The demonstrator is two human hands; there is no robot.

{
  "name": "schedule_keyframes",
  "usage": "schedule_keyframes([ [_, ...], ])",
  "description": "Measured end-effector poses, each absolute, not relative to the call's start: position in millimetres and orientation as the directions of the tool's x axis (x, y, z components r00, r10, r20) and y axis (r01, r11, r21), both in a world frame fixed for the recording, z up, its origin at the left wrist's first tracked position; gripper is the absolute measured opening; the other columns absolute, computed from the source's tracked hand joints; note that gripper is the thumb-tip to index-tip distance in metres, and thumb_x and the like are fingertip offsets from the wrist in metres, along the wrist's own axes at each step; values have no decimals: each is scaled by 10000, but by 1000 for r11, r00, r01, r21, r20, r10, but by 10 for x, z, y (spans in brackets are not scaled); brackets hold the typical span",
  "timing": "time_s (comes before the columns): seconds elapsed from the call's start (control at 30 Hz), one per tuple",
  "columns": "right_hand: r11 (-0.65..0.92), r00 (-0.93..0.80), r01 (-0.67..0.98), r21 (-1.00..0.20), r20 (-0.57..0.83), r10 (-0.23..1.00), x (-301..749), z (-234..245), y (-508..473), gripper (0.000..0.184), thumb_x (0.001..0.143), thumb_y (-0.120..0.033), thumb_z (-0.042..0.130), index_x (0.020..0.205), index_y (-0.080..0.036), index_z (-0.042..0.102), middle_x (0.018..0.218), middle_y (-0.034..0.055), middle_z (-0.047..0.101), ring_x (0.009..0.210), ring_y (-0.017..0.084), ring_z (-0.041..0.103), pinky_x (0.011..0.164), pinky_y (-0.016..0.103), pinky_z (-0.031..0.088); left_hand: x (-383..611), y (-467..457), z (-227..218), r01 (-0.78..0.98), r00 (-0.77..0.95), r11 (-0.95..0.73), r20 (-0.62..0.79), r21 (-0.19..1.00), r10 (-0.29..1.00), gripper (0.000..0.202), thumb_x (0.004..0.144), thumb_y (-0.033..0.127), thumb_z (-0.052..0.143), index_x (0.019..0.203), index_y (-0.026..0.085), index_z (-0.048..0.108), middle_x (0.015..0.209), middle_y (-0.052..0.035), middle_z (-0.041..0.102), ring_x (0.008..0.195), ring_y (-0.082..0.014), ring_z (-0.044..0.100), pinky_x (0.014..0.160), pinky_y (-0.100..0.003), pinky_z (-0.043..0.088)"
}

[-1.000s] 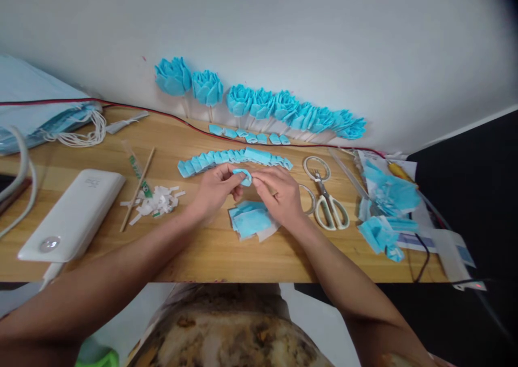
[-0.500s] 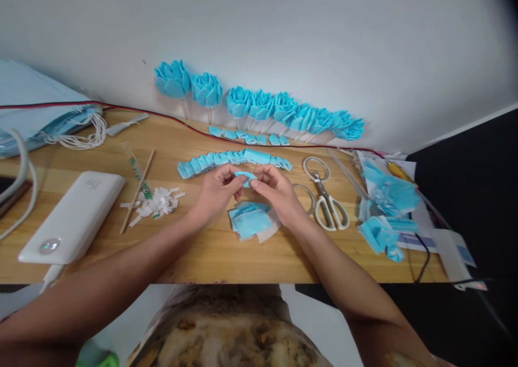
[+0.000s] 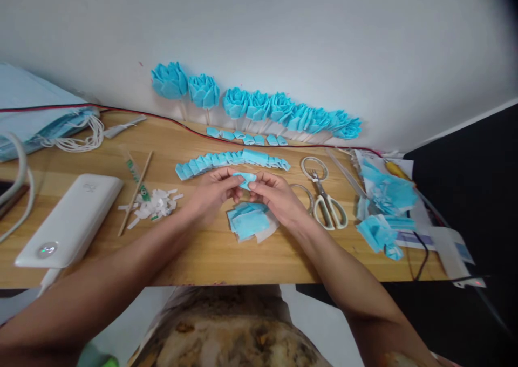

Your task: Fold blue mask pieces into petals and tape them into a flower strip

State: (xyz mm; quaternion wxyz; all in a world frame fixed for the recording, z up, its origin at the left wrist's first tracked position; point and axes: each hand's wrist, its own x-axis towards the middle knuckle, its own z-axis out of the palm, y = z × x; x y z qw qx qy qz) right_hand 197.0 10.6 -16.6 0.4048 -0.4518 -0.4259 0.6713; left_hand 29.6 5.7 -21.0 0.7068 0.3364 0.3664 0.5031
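A small light-blue fabric piece (image 3: 244,179) is pinched between both hands above the wooden table. My left hand (image 3: 214,190) grips its left side with thumb and fingers. On its right side, the thumb and fingers of my right hand (image 3: 277,193) close on it. Below the hands lies a loose stack of blue fabric pieces (image 3: 249,221), partly behind my right wrist. Just beyond them runs a curved row of folded blue petals (image 3: 202,164). A shorter row of folded pieces (image 3: 238,135) lies farther back.
Blue fabric flowers (image 3: 204,90) on sticks lean against the wall. Scissors (image 3: 327,199) and tape rolls (image 3: 314,169) lie on the right, near crumpled blue scraps (image 3: 388,194). Leftward are white paper bits (image 3: 157,204), a wooden stick (image 3: 135,194) and a white power bank (image 3: 73,216).
The blue piece now shows a broader, flatter face between my fingers. Both hands stay in nearly the same place; the whole view has shifted slightly.
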Motion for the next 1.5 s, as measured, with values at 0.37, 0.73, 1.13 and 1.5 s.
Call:
schedule_keyframes([
  [0.37, -321, -305, -187, -928, -255, 917, 2005, -136, 127, 281, 625, -316, 874, 708, -186, 639, 632, -52, 634, 575, 80, 571, 604, 248, 484, 248, 86, -144, -511, 338, 368, -212, 777, 917, 163, 686, 181, 786, 703, 128, 633, 610, -11, 636, 545, -126, 618, 513, -235, 477],
  [0.73, -368, -339, -261, -893, -272, 901, 2047, -126, 154, 252, 631, -274, 863, 695, -182, 637, 607, -49, 628, 570, 77, 562, 602, 234, 505, 200, 98, -71, -472, 465, 416, -181, 778, 866, 197, 730, 279, 714, 856, 129, 724, 727, -77, 688, 656, -180, 648, 622, -308, 531],
  [1.13, -415, -369, -281, -865, -302, 879, 2023, -142, 138, 260, 649, -265, 860, 714, -190, 620, 603, -59, 618, 560, 71, 563, 586, 216, 509, 219, 98, -90, -343, 152, 176, -131, 923, 980, 211, 715, 296, 795, 685, 131, 667, 607, -15, 613, 561, -106, 543, 523, -234, 454],
  [1.5, -290, -302, -291, -912, -200, 932, 2009, -141, 137, 266, 667, -330, 853, 792, -195, 661, 716, -44, 644, 647, 87, 580, 651, 245, 514, 292, 53, -183, -354, 292, 236, -133, 905, 947, 365, 760, 488, 772, 768, 150, 633, 721, -22, 637, 598, -124, 588, 549, -261, 488],
])
